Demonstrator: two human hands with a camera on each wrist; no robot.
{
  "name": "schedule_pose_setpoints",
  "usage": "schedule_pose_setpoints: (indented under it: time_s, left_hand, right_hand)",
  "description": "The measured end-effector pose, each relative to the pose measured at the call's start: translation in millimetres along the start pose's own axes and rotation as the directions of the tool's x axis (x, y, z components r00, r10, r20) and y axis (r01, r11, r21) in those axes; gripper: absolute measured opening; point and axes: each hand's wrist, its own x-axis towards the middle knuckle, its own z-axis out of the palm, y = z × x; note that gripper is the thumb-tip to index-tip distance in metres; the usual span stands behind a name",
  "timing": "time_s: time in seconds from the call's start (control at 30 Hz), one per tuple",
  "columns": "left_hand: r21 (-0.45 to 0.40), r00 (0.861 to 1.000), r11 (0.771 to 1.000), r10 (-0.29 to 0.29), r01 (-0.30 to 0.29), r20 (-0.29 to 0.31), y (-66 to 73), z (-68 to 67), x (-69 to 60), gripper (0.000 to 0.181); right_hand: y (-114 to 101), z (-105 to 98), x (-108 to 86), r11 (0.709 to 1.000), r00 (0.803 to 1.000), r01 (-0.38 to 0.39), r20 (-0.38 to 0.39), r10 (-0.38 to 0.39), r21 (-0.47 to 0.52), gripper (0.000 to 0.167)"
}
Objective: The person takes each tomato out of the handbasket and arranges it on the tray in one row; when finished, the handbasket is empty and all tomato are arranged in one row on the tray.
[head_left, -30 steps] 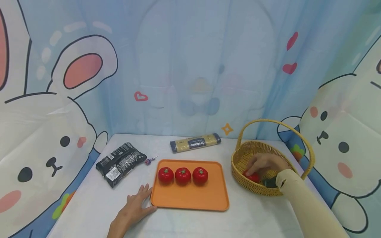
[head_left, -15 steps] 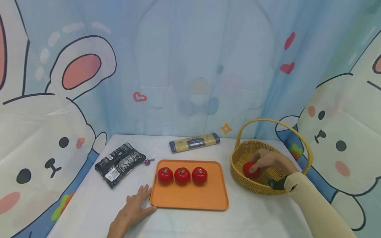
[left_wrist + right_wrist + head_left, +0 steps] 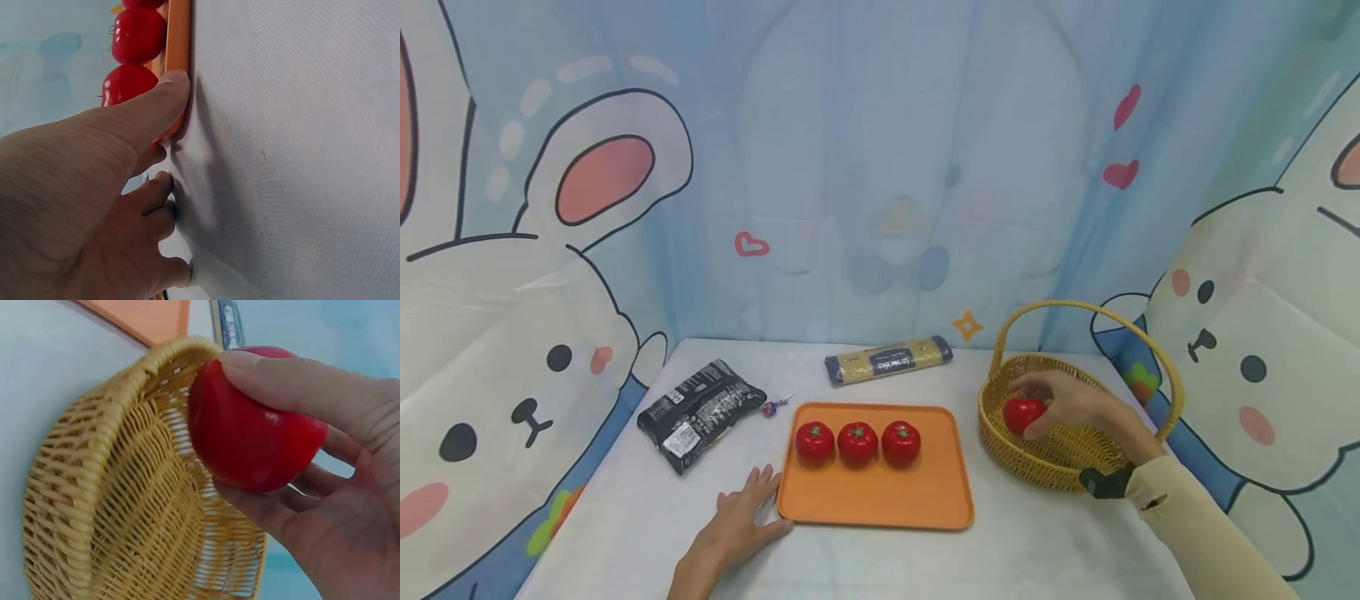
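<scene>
In the head view my right hand (image 3: 1067,407) grips a red tomato (image 3: 1022,413) inside the wicker basket (image 3: 1045,475). Close up in the right wrist view, thumb and fingers wrap this tomato (image 3: 256,425), which is lifted above the basket's woven bottom. At the orange tray's (image 3: 917,508) front left corner rests my left hand (image 3: 737,525), fingers spread on the table. Its thumb touches the tray rim, as the left wrist view shows. Three tomatoes stand in a row on the tray: a left one (image 3: 815,442), a middle one (image 3: 857,443) and a right one (image 3: 901,442).
A black packet (image 3: 702,414) lies at the left, with a lollipop (image 3: 772,407) beside it. Behind the tray is a yellow pack of pasta (image 3: 889,361). The basket's tall handle (image 3: 1093,310) arches over my right forearm. A patterned curtain (image 3: 895,167) closes off the back.
My right hand has raised the tomato from the basket's bottom and shifted it slightly left toward the near rim. My left hand and the tray have stayed in place.
</scene>
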Motion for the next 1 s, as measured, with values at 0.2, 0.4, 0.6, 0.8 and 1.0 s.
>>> schedule_pose_setpoints:
  time_s: [0.2,0.4,0.6,0.8,1.0]
  left_hand:
    - [0.001,1.000,1.000,-0.005,0.005,0.002,0.2,0.3,0.7,0.078]
    - [0.001,1.000,1.000,-0.003,0.003,-0.002,0.8,0.4,0.4,0.078]
    - [-0.004,1.000,1.000,-0.006,0.006,0.002,1.2,0.1,0.1,0.078]
    - [-0.013,1.000,1.000,-0.006,0.006,-0.001,1.2,0.4,-0.6,0.078]
    - [-0.013,1.000,1.000,-0.009,0.009,0.002,1.9,0.0,-0.2,0.078]
  right_hand:
    - [-17,10,-5.2,0.997,0.996,0.071,-0.045,-0.073,-0.043,0.063]
    - [-31,24,-4.5,0.990,0.986,0.133,-0.092,-0.137,-0.045,0.061]
    - [-41,39,-2.4,0.988,0.977,0.147,-0.151,-0.153,-0.050,0.067]
    - [-49,53,-0.4,0.979,0.961,0.201,-0.186,-0.203,-0.032,0.065]
    - [-54,69,2.3,0.979,0.952,0.204,-0.232,-0.201,-0.011,0.061]
